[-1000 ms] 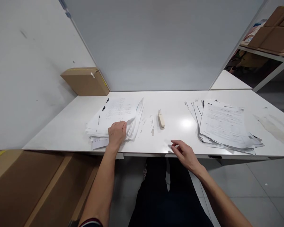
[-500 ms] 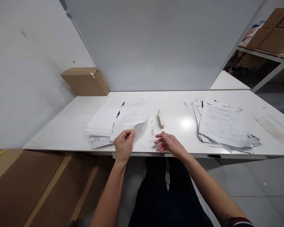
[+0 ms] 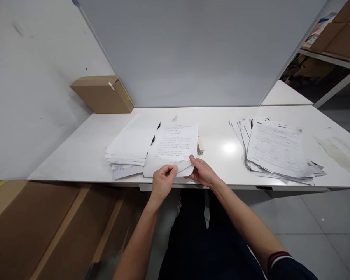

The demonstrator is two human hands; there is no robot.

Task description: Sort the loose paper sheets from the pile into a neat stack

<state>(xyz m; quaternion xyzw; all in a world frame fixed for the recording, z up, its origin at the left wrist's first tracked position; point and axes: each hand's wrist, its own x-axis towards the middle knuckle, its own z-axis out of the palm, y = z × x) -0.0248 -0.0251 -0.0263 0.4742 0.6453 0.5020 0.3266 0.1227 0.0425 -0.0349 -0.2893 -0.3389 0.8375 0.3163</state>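
Printed sheets of paper (image 3: pixel 176 142) lie in front of me, their bottom edge lifted and bent over between my hands. My left hand (image 3: pixel 163 181) pinches that bottom edge between thumb and fingers. At the lower right corner my right hand (image 3: pixel 202 171) grips the paper, thumb on top and fingers beneath. Just beyond the sheets' right side, a cream stapler (image 3: pixel 200 146) rests on the table, partly covered by them. A stack of white papers (image 3: pixel 128 144) sits close on the left.
Another pile of printed papers (image 3: pixel 277 151) lies on the right of the white table (image 3: pixel 216 124). A cardboard box (image 3: pixel 102 93) stands at the back left against the wall. Large cardboard boxes (image 3: pixel 41 229) are below on the left. A grey panel (image 3: pixel 192 58) rises behind the table.
My left hand has moved right with the paper, sliding it toward the stapler, which is now partly covered. My right hand, empty before, has taken hold of the lower right corner.
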